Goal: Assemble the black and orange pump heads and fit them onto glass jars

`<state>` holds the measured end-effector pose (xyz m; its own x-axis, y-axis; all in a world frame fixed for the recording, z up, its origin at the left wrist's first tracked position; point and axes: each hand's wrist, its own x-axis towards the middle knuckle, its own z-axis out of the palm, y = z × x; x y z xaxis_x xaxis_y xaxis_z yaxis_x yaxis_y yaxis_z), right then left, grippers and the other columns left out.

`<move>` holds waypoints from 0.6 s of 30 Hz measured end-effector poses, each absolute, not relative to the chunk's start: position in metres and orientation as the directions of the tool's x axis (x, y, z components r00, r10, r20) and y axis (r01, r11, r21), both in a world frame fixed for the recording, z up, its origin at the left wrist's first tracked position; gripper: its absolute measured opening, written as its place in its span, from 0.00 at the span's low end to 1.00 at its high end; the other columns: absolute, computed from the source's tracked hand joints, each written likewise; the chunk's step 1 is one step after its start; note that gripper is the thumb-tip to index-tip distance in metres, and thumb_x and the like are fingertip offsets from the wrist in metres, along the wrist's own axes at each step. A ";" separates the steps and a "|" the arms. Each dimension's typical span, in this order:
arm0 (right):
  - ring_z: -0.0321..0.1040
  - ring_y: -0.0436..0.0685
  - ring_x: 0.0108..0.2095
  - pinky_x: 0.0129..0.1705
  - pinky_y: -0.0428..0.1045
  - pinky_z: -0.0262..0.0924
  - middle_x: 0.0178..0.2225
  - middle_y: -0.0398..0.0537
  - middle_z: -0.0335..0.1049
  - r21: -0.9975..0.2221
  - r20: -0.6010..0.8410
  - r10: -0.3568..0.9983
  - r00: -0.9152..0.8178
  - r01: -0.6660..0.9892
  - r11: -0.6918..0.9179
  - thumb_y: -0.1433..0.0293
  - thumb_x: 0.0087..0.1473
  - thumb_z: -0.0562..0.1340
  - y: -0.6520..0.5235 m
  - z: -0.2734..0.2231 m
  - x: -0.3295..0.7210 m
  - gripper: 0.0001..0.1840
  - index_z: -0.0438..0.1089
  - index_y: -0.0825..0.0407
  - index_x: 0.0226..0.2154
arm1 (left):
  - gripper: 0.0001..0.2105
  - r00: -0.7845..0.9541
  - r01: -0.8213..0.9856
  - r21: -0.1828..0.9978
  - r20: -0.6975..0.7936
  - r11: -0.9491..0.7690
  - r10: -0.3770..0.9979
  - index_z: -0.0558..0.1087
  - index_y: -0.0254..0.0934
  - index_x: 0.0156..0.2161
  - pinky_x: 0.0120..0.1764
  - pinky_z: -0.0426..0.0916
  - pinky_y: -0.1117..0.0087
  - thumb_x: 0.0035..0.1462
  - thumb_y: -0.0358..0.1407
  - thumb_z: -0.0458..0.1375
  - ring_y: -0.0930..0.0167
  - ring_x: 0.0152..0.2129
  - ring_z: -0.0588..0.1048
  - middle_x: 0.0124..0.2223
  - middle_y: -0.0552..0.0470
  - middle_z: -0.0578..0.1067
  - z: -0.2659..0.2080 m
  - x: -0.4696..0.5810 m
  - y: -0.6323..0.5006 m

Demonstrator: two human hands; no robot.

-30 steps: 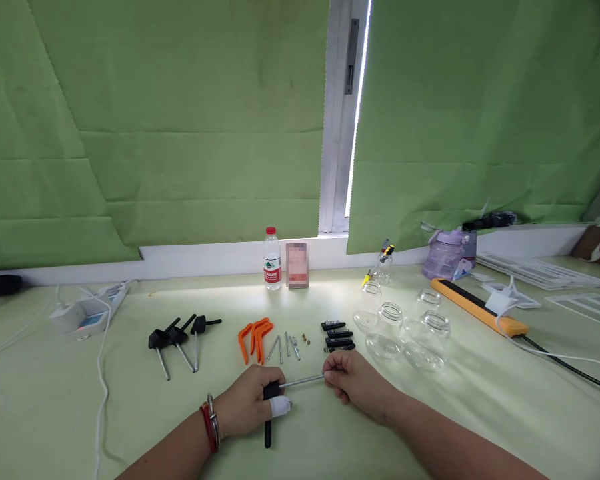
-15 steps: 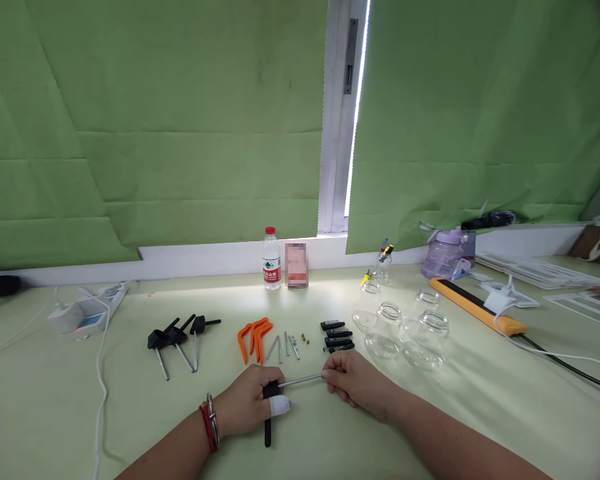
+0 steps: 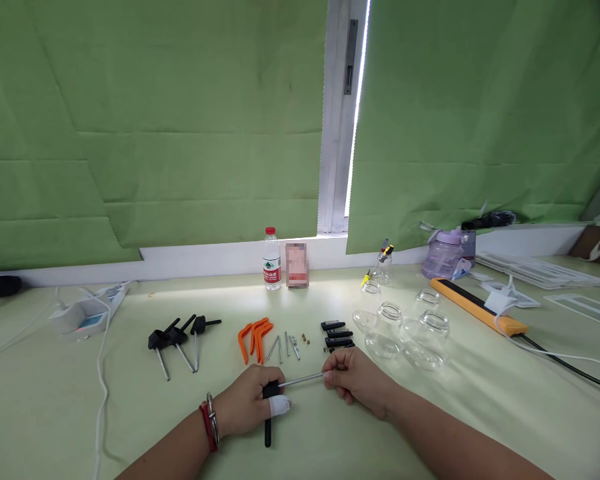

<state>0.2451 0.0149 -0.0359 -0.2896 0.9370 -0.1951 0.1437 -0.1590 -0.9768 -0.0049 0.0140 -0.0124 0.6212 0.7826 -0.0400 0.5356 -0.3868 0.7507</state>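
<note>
My left hand (image 3: 250, 400), with a white wrap on the thumb, is closed around the black head of a crank handle (image 3: 267, 433). Its metal rod (image 3: 300, 381) points right, and the fingertips of my right hand (image 3: 353, 380) pinch the far end. Whether a small part sits in that pinch is hidden. Beyond the hands lie orange bent pieces (image 3: 255, 339), several metal pins (image 3: 281, 349), tiny brass-coloured bits (image 3: 305, 338) and black ridged pieces (image 3: 339, 334). Similar crank handles (image 3: 179, 339) with black heads and metal rods lie to the left.
Clear glass jars (image 3: 384, 333) stand right of the black pieces. A water bottle (image 3: 273, 260) and a small box (image 3: 297, 265) are at the back. An orange-black power strip (image 3: 475, 307), a purple jug (image 3: 443, 255) and a white cable (image 3: 100, 380) flank the work area.
Almost nothing differs. My right hand's fingers have shifted very slightly at the rod's end; the left hand keeps its hold on the crank handle.
</note>
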 end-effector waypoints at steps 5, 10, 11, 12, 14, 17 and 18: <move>0.54 0.43 0.17 0.16 0.40 0.49 0.21 0.42 0.67 -0.969 -0.204 0.926 -0.319 0.198 -0.145 0.67 0.45 0.60 0.015 -0.032 0.245 0.07 0.66 0.55 0.26 | 0.09 0.625 0.537 0.747 -0.040 -0.392 0.780 0.67 0.35 0.29 0.24 0.54 0.76 0.50 0.40 0.57 0.76 0.22 0.58 0.24 0.59 0.60 -0.010 -0.004 0.013; 0.52 0.43 0.16 0.15 0.41 0.46 0.21 0.43 0.67 -0.962 -0.213 0.910 -0.356 0.240 -0.131 0.63 0.49 0.57 0.012 -0.031 0.245 0.12 0.65 0.55 0.22 | 0.08 0.631 0.544 0.731 -0.035 -0.410 0.775 0.67 0.35 0.29 0.24 0.54 0.77 0.50 0.39 0.57 0.76 0.22 0.58 0.24 0.59 0.61 -0.009 -0.004 0.012; 0.51 0.43 0.16 0.15 0.41 0.46 0.21 0.43 0.67 -0.960 -0.219 0.907 -0.361 0.248 -0.133 0.63 0.50 0.57 0.012 -0.031 0.245 0.13 0.64 0.55 0.22 | 0.08 0.632 0.545 0.730 -0.035 -0.412 0.774 0.67 0.35 0.29 0.25 0.54 0.77 0.50 0.39 0.57 0.76 0.22 0.59 0.24 0.59 0.61 -0.009 -0.004 0.012; 0.51 0.43 0.16 0.15 0.41 0.45 0.21 0.43 0.66 -0.957 -0.224 0.903 -0.366 0.257 -0.133 0.62 0.51 0.56 0.012 -0.031 0.245 0.14 0.64 0.55 0.22 | 0.08 0.633 0.545 0.731 -0.036 -0.412 0.773 0.67 0.35 0.30 0.25 0.55 0.77 0.50 0.39 0.57 0.76 0.22 0.59 0.25 0.59 0.62 -0.010 -0.004 0.012; 0.50 0.43 0.15 0.15 0.41 0.45 0.20 0.43 0.65 -0.954 -0.227 0.898 -0.377 0.270 -0.129 0.60 0.52 0.55 0.012 -0.030 0.245 0.17 0.64 0.55 0.21 | 0.08 0.633 0.544 0.731 -0.035 -0.412 0.774 0.68 0.36 0.30 0.25 0.55 0.77 0.50 0.39 0.57 0.76 0.23 0.59 0.25 0.59 0.62 -0.010 -0.005 0.012; 0.51 0.43 0.16 0.15 0.41 0.45 0.21 0.43 0.65 -0.961 -0.217 0.898 -0.384 0.247 -0.126 0.58 0.53 0.55 0.013 -0.028 0.246 0.18 0.64 0.55 0.23 | 0.08 0.626 0.546 0.732 -0.032 -0.408 0.779 0.68 0.35 0.30 0.25 0.55 0.76 0.50 0.40 0.57 0.76 0.23 0.60 0.25 0.59 0.62 -0.011 -0.004 0.014; 0.51 0.43 0.16 0.15 0.40 0.45 0.22 0.43 0.66 -0.965 -0.209 0.897 -0.390 0.230 -0.125 0.58 0.53 0.55 0.013 -0.028 0.246 0.16 0.64 0.54 0.24 | 0.09 0.623 0.547 0.732 -0.032 -0.406 0.781 0.68 0.35 0.30 0.25 0.55 0.76 0.50 0.40 0.57 0.76 0.22 0.59 0.25 0.59 0.62 -0.012 -0.004 0.014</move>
<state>0.2460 0.0129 -0.0276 -0.3900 0.8968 -0.2090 0.2296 -0.1251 -0.9652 -0.0043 0.0139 -0.0119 0.6232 0.7814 -0.0324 0.5474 -0.4062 0.7317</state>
